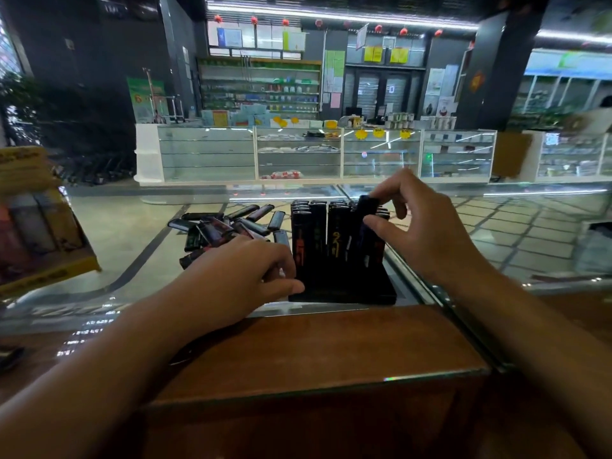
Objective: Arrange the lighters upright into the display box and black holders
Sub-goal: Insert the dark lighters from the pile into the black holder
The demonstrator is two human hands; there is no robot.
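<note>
A black holder (344, 294) stands on the glass counter, filled with several upright dark lighters (318, 233). My right hand (427, 233) pinches one dark lighter (366, 207) between thumb and fingers, raised over the holder's right side. My left hand (238, 276) rests on the counter at the holder's left edge, fingers curled over the near end of a loose pile of dark lighters (225, 226); whether it holds one is hidden. A yellow display box (39, 226) with lighters stands at the far left.
The glass counter top (132, 233) meets a brown wooden ledge (314, 352) in front of me. A second glass counter (530, 233) runs off to the right. White glass showcases (314, 154) and shop shelves stand far behind.
</note>
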